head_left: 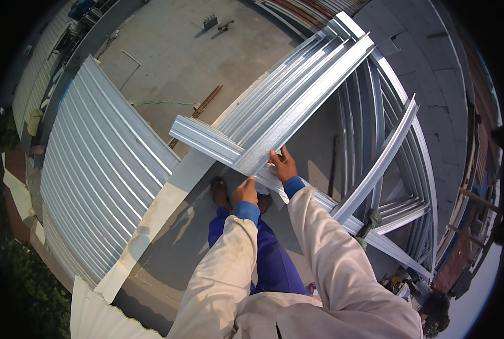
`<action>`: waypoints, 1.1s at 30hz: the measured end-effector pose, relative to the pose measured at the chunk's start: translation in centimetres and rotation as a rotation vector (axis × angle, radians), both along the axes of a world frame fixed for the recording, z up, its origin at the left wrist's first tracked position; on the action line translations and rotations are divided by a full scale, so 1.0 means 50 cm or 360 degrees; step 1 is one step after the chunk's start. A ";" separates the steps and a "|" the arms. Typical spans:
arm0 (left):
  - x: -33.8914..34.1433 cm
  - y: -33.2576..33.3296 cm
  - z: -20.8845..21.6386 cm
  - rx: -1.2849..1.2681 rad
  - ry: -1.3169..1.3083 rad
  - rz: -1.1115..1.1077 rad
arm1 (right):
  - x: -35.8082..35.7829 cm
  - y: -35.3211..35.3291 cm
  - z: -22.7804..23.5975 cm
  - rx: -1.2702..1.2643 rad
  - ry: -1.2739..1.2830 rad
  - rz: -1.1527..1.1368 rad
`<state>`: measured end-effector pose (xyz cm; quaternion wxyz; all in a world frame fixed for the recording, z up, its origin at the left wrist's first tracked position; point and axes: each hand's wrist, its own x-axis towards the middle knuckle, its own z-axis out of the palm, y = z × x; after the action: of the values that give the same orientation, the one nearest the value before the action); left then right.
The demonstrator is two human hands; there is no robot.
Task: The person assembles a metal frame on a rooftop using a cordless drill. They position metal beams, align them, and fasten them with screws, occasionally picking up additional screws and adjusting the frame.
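A long shiny metal channel (305, 116) lies with its near end across a second metal channel (207, 140), where the two meet at an angle. My left hand (246, 192) is at that near end, its fingers closed on the lower edge. Just to the right, my right hand (284, 165) grips the long channel's side edge between thumb and fingers. The fingers' undersides are hidden. Farther right, another metal channel (379, 161) slants up from the cross channel, and a dark green tool (369, 226) rests near its lower end.
Ribbed metal sheeting (105, 169) spreads out at the left, beside a pale ledge (150, 226). More channels form a frame (427, 169) at the right. Rusty rods (208, 100) and small dark objects (209, 21) lie on the concrete floor (167, 51). My feet stand below the joint.
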<state>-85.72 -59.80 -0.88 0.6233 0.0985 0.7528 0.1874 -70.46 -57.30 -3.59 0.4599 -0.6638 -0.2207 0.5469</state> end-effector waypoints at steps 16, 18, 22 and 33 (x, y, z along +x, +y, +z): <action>-0.068 0.008 0.032 -0.0174 -0.0336 -0.0044 | 0.000 0.004 0.042 -0.0361 -0.0470 -0.0080; -0.118 0.000 0.043 -0.0211 -0.0392 0.0024 | 0.001 0.021 0.118 -0.0266 -0.0657 -0.0155; -0.261 -0.003 0.093 -0.0177 -0.0805 -0.0108 | -0.012 0.014 0.463 0.0374 -0.0290 -0.0498; -0.388 0.044 0.315 -0.0145 -0.1145 -0.0578 | -0.231 -0.163 1.378 0.2163 0.0255 0.0507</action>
<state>-105.13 -57.58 14.85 0.8737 0.1304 0.4644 0.0631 -82.02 -65.46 65.32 0.7021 -0.1465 -0.5737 0.3956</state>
